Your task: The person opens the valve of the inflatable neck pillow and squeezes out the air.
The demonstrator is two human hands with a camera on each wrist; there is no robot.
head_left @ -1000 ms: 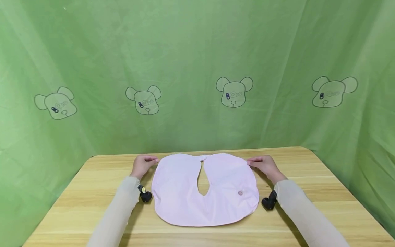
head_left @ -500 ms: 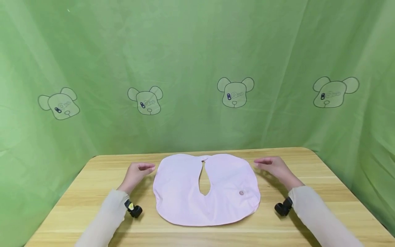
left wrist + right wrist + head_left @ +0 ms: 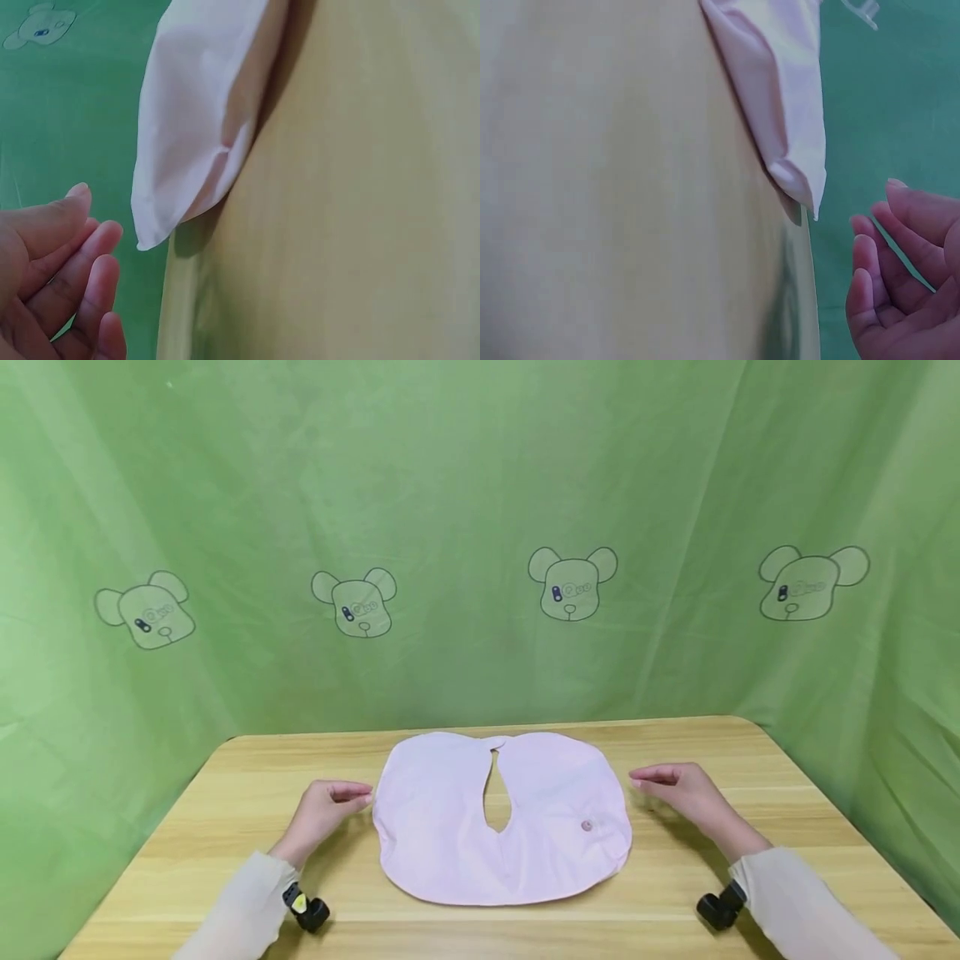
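A pale pink inflatable neck pillow (image 3: 442,827) lies flat on the wooden table (image 3: 217,827), two rounded lobes around a keyhole-shaped gap. Its lobe tips meet at the far edge, and a small round valve (image 3: 587,826) sits on the right lobe. Just off the pillow's left edge, my left hand (image 3: 322,814) holds nothing, its fingers loosely bent. On the other side my right hand (image 3: 686,793) hovers a short way from the right edge, also holding nothing. Both wrist views show thumb and fingers apart from the pillow's creased rim.
Black wrist cameras (image 3: 722,906) hang from both cuffs, low over the table. Behind the table's far edge hangs a green curtain (image 3: 465,652) printed with bear heads; it also runs down both sides.
Both hands have let go of the pillow's upper corners. They have drawn back toward the person and outward, while the pillow has stayed in place.
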